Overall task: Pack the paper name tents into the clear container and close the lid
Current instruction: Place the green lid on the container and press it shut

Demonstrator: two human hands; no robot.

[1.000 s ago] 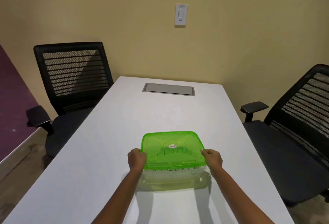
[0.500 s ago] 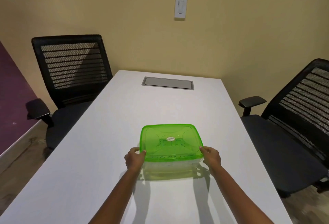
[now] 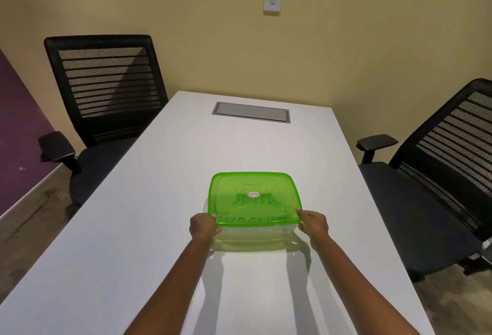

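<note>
Green lid (image 3: 254, 197) sits on the container (image 3: 253, 236) on the worktop (image 3: 133, 228). Left hand (image 3: 203, 227) at 9 o'clock and right hand (image 3: 312, 224) at 3 clamp its near corners. Tents (image 3: 253, 201) inside seem lettered.

Two bare forearms enter from the bottom edge, no sleeves in view up to where the frame cuts them off. Left hand (image 3: 203, 227) and right hand (image 3: 313, 224) both bare: no gloves, rings, watch or wristband visible. Fingernails too small to make out. No other part of the person shows.
</note>
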